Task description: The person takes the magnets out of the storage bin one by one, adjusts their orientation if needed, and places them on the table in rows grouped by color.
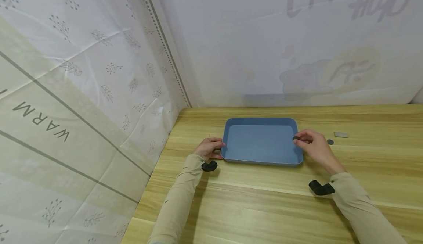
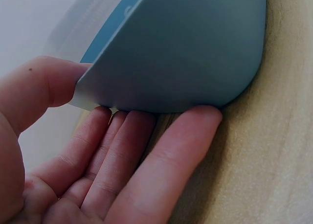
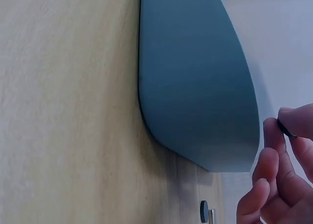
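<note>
A blue rectangular tray point(image 1: 261, 144) lies on the wooden table. At its left end, my left hand point(image 1: 209, 148) grips the wall. The left wrist view shows one bent finger point(image 2: 44, 87) hooked over the rim of the tray point(image 2: 181, 48), while other fingertips touch the outer wall. My right hand point(image 1: 315, 148) pinches a small dark round disc point(image 1: 295, 137) between thumb and fingertips, at the tray's right rim. In the right wrist view the disc point(image 3: 285, 129) shows edge-on, above the rim and apart from it.
Right of the tray, another dark disc point(image 1: 330, 142) lies on the table point(image 1: 251, 207) near a flat grey rectangular piece point(image 1: 341, 135). A printed white cloth point(image 1: 231, 53) hangs behind the table, and a patterned one point(image 1: 99, 89) along its left side.
</note>
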{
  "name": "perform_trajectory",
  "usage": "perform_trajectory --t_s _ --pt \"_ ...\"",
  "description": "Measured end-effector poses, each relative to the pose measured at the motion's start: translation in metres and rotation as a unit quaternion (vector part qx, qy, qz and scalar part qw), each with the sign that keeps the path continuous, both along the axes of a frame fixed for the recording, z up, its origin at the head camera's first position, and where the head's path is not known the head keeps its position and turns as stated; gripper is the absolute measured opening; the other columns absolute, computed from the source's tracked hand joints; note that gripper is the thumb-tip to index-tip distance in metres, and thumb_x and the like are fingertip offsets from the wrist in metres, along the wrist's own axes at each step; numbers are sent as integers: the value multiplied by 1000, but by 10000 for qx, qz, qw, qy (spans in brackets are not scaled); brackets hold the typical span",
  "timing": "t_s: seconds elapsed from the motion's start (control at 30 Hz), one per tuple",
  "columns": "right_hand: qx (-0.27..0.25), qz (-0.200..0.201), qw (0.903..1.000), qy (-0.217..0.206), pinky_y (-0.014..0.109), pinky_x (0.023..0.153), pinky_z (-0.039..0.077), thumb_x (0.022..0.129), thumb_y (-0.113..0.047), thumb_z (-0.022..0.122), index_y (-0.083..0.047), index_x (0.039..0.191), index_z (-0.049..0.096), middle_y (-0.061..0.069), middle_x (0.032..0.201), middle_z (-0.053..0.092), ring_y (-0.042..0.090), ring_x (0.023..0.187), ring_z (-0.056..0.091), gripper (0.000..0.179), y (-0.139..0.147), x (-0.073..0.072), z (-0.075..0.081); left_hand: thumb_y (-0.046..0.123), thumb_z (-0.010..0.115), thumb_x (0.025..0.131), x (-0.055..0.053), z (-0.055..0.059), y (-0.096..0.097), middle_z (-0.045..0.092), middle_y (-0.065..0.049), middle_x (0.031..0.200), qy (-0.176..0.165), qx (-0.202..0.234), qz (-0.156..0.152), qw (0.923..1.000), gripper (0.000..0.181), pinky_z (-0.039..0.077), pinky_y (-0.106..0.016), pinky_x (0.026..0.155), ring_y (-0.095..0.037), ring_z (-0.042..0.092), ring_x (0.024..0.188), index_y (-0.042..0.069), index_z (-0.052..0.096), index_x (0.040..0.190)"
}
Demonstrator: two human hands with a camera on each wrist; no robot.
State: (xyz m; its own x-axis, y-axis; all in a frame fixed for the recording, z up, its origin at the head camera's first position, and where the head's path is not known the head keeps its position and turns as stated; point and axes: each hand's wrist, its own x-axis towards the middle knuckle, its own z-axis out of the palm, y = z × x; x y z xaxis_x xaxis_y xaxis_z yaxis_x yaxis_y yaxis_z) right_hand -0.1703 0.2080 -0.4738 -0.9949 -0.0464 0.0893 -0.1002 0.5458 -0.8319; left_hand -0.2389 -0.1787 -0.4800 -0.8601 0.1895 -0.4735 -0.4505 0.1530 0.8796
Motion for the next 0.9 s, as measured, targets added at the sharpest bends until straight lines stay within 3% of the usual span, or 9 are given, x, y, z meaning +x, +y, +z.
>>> perform_trajectory --t_s 0.3,0.4,0.6,0.9 --pt "-336 66 9994 -53 23 63 52 98 -26 58 0 122 56 15 104 71 6 79 62 36 10 3 2 7 65 90 -1 -1 0 64 -13 113 3 -6 22 10000 45 61 -40 69 -18 63 92 0 55 133" --pt "-473 115 9988 5 26 64 55 99 -23 56 2 125 55 7 101 73 8 78 63 36 15 3 1 6 65 90 -1 -2 0 63 -11 112 -16 3 62 10000 47 61 -39 68 -19 62 93 0 53 135" --pt "-621 61 9980 -83 27 66 57 99 -28 57 2 129 52 -25 91 65 14 78 65 43 23 5 0 7 65 90 -2 -3 0 61 -17 123 -11 -16 79 10000 47 61 -39 68 -20 60 97 1 53 136" --pt "-773 -64 9966 -294 26 64 54 94 -30 64 1 129 50 -25 88 64 12 77 60 49 36 8 0 6 65 90 -3 -4 0 62 -13 115 -66 9 89 9999 47 61 -38 67 -20 61 95 1 54 134"
